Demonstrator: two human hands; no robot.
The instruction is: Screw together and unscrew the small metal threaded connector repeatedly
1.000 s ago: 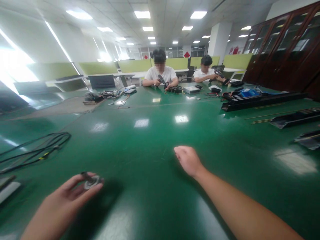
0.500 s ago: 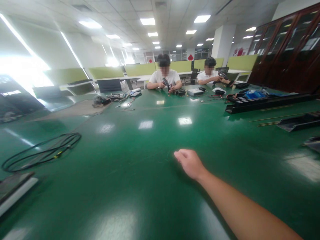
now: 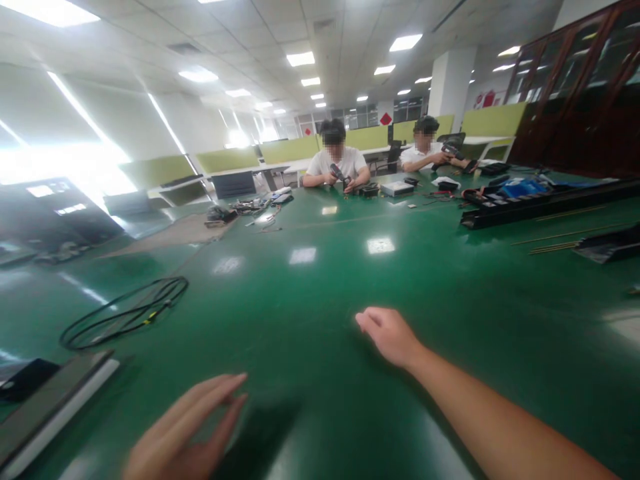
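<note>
My right hand (image 3: 393,337) is closed in a loose fist low over the green table (image 3: 300,313), its thumb against the curled fingers. What it holds, if anything, is hidden. At the lower left my left hand (image 3: 193,423) hangs above the tabletop, casting a dark shadow to its right. Its fingers are stretched out, the thumb apart from them, with nothing between. Left of that hand lies a flat, dark slab with a pale edge (image 3: 65,413), cut off by the picture's side. A coiled black cable (image 3: 173,297) with a yellow tag rests farther off.
Across the table one person (image 3: 337,163) and another person (image 3: 425,153) each hold a power drill. Long black channels (image 3: 500,212), thin brass-coloured rods (image 3: 555,247) and a blue bundle (image 3: 520,187) lie at the right. Small parts and a white box (image 3: 397,189) stand along the far side.
My left hand has come into view at the lower left. The right hand stays closed in nearly the same place. The view has turned slightly left, so the scene sits farther right.
</note>
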